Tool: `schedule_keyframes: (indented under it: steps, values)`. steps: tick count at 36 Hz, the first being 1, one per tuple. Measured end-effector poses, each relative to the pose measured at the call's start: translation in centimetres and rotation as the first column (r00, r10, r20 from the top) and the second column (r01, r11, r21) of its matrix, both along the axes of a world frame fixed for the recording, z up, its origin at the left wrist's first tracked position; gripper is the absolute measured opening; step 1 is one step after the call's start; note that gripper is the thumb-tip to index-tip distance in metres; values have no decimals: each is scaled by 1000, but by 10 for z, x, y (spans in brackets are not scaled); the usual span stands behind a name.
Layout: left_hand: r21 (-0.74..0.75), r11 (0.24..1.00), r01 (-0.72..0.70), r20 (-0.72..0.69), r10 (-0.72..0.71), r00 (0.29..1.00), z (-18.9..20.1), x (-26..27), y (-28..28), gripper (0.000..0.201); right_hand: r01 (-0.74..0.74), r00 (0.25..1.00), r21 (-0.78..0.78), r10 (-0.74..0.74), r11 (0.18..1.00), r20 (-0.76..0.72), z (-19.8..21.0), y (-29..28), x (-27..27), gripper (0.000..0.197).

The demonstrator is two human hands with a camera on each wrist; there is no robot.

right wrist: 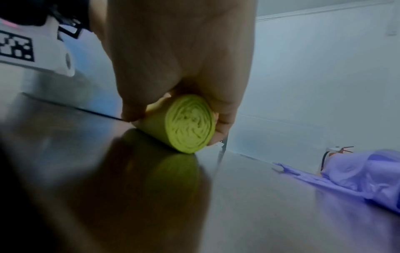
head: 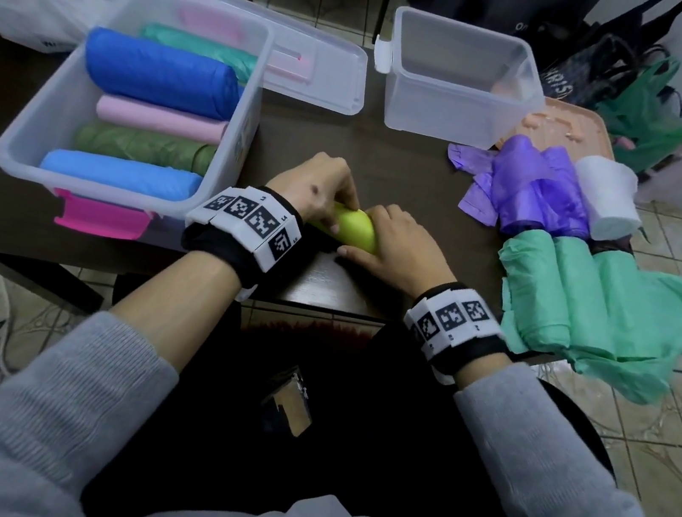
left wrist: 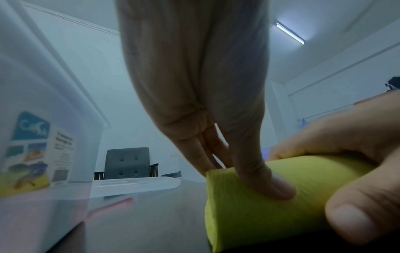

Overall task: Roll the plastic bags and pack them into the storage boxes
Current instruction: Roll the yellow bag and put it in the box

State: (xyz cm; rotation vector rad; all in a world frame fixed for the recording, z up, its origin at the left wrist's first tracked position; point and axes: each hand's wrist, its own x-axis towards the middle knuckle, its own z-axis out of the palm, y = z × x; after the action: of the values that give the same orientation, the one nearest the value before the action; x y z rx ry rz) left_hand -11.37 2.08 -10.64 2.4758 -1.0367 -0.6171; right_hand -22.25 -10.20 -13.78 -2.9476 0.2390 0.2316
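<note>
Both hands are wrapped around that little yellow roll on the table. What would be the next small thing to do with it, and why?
Probably lift the yellow roll toward the empty box. The right wrist view shows its end wound into a tight spiral, so it looks finished, and both the left hand and the right hand already grip it. The box on the left looks packed with rolls.
</note>
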Motion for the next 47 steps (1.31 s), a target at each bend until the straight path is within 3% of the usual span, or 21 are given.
schedule_keyframes:
  steps: [5, 9, 12, 15, 18, 23, 26, 30, 35, 41, 47]
  values:
    - [-1, 1000, 30, 7, -30, 1000, 2, -4, 5, 52, 17, 998, -54, -14, 998, 59, -6, 9, -7, 66]
    - [-6, 998, 60, 64, -59, 996, 3, -9, 3, 56, 81, 996, 106, -83, 991, 20, -3, 6, -6, 61]
    - [-121, 990, 74, 146, -56, 988, 13, -9, 4, 60, 151, 985, 249, -166, 957, 41, 2, 5, 1, 54]
    - [-328, 945, 4, 185, 60, 981, 41, -10, 17, 51, 176, 967, 390, -232, 904, 101, 14, 9, 11, 49]
    - [-510, 849, -137, 178, 261, 949, 71, -8, 49, 38, 136, 962, 475, -231, 869, 147, 32, 19, 26, 46]
    - [-535, 737, -412, 221, 594, 774, 91, 7, 119, 37, 8, 951, 543, -174, 839, 255, 66, 52, 53, 40]
    - [-439, 677, -591, 190, 713, 675, 89, 14, 161, 39, -99, 935, 532, -103, 841, 338, 85, 78, 68, 31]
    - [-339, 570, -748, 150, 818, 555, 73, 15, 204, 36, -241, 915, 463, 41, 853, 401, 100, 115, 88, 43]
    - [-284, 444, -850, -108, 866, 488, 58, 7, 209, 50, -355, 908, 298, 250, 886, 336, 101, 149, 109, 53]
    - [-343, 189, -920, -429, 840, 332, 42, 14, 207, 60, -367, 925, 175, 340, 913, 170, 90, 164, 116, 57]
    - [-359, 161, -919, -468, 821, 327, 38, 19, 199, 48, -375, 913, 48, 360, 926, 190, 75, 168, 118, 58]
